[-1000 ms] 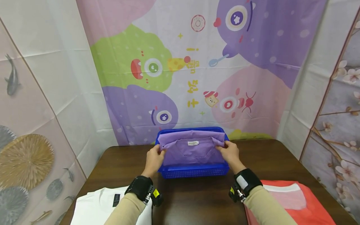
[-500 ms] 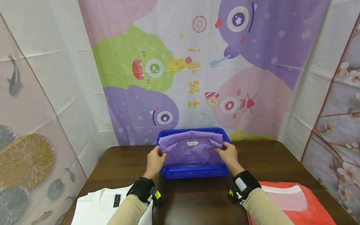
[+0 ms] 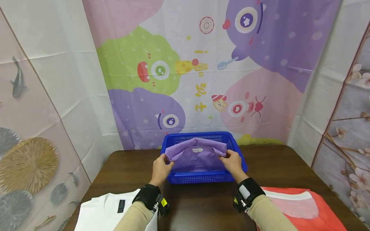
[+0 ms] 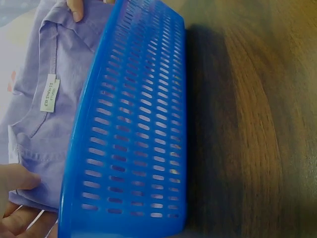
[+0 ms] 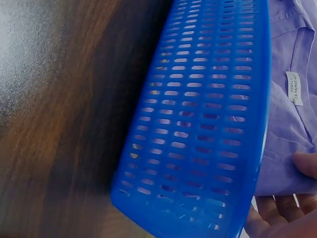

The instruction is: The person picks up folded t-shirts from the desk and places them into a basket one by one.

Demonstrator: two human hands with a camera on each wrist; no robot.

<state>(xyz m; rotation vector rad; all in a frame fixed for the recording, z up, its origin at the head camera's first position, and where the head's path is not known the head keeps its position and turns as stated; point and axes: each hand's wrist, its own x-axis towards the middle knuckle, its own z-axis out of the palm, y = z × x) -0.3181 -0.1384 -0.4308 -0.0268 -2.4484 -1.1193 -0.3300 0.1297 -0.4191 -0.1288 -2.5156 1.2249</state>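
A folded purple shirt (image 3: 196, 160) with a white neck label lies partly inside a blue perforated basket (image 3: 199, 178), its back edge raised. My left hand (image 3: 161, 168) pinches the shirt's left side between thumb and fingers. On the opposite side my right hand (image 3: 232, 163) pinches the right edge in the same way. The left wrist view shows the left thumb (image 4: 22, 178) on top of the purple cloth, with fingers below it. In the right wrist view the right thumb (image 5: 306, 163) presses the cloth from above, fingers curled underneath.
On the brown wooden table (image 3: 199, 205), a folded white shirt (image 3: 101, 210) lies at the front left. A folded red-and-pink garment (image 3: 303, 208) lies at the front right. A cartoon-printed curtain (image 3: 196, 80) hangs right behind the basket.
Both hands have lowered the purple shirt a little toward me and down into the basket, keeping their hold. More of the basket's back wall and right side now shows.
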